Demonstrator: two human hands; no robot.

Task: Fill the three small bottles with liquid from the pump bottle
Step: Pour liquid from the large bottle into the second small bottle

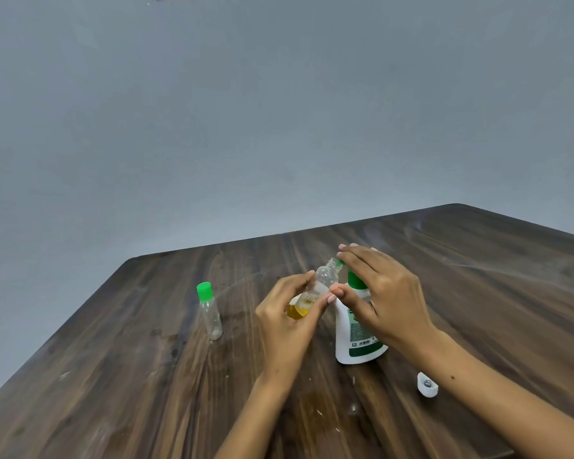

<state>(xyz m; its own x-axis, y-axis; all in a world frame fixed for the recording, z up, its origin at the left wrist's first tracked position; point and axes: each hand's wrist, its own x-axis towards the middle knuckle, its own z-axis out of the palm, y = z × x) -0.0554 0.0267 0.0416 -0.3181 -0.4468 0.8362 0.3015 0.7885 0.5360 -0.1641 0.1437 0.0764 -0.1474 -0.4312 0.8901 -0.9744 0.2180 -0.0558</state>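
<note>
Small bottle (315, 289) (part-filled, tilted) pinched in left hand (289, 313); right hand (381, 289) pressing pump bottle (358, 329); misaligned nozzle risks spillage.

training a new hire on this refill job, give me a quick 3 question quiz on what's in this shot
1. True or false: the small bottle in the left hand is full to the neck.
2. Multiple choice: where is the right hand? A) flat on the table B) on top of the pump bottle C) on the capped bottle
3. Short answer: what lies on the table beside the right forearm?

Key
1. False: yellow liquid sits only at its bottom.
2. B: its fingers rest on the green pump head. The capped bottle stands alone to the left, clear, with a green cap.
3. A loose white cap.
</note>
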